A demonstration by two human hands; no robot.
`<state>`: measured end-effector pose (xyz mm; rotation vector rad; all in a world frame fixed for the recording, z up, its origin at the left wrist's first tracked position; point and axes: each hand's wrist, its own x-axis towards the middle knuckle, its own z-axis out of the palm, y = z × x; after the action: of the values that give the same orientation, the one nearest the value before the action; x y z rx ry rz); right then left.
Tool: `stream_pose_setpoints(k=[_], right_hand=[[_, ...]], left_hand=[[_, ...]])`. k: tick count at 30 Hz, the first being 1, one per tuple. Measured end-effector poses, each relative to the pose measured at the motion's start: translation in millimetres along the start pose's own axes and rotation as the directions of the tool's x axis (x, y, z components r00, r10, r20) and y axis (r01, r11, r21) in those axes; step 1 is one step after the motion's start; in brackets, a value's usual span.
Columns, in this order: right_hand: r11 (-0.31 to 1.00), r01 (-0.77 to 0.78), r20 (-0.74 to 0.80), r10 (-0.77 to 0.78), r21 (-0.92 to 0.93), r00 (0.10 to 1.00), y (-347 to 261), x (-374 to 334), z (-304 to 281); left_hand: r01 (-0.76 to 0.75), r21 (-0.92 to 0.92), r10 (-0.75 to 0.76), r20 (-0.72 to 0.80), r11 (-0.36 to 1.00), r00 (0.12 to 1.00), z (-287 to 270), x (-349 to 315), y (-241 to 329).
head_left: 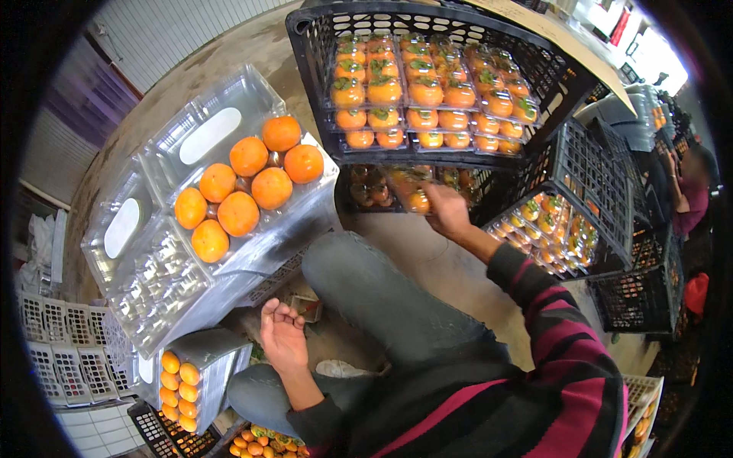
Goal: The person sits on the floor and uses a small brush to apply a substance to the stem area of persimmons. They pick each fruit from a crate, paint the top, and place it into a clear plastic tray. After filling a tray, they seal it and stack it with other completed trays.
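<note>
My right hand point(449, 211) reaches forward to the opening below the big black crate, its fingers closed at a bright orange persimmon point(418, 201); clear packs of fruit lie just behind. My left hand point(283, 336) hangs palm up beside my knee, fingers loosely curled and apart, with nothing in it. To my left, a clear plastic pack point(217, 131) with its lid swung back carries several orange persimmons point(238, 214), on top of a stack. Beside these, another clear pack point(156, 282) has bare moulded cups.
A black crate point(435, 159) ahead holds stacked packs of persimmons point(424, 93). More black crates point(595, 191) stand at the right, near another person point(691, 187). White crates point(72, 328) are at the left. Loose persimmons point(263, 443) sit below my lap.
</note>
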<state>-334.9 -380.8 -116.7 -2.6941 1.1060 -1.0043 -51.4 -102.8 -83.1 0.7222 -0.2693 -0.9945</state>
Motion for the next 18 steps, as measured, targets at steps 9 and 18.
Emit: stream_pose_setpoints(k=[9,18], right_hand=[[0.952,0.015,0.142,0.030,-0.307,0.989,-5.6,27.4,203.8],[0.990,0.000,0.441,0.062,-0.139,0.895,52.3,59.3,248.0]], left_hand=[[-0.014,0.123,0.020,-0.044,0.992,0.999,1.9,0.2,-2.2],[-0.007,0.169,0.023,-0.093,0.986,0.995,-0.3,3.3,-4.7]])
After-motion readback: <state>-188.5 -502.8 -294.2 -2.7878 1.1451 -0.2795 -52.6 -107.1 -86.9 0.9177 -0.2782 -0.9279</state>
